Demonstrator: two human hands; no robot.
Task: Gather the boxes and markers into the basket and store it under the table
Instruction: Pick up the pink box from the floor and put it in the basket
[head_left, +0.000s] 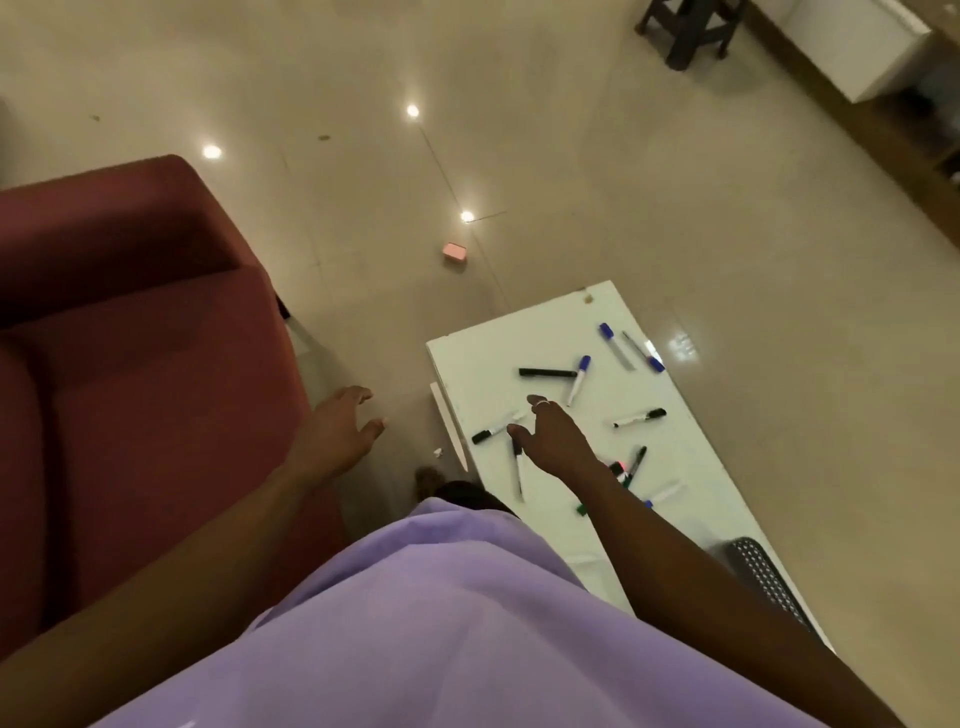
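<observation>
On the white table (675, 452), capped black and blue markers (578, 380) lie scattered.

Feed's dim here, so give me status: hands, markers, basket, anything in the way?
Both hands open, empty. Capped whiteboard markers scattered on white table. Dark perforated basket at table's near end. Nothing blocking.

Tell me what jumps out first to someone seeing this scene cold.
The markers scattered across the white table at right of centre catch the eye first, with the right hand spread open just above them. To the left a dark red sofa fills the frame, the left hand open beside it, and a small pink box lies alone on the shiny floor.
</observation>
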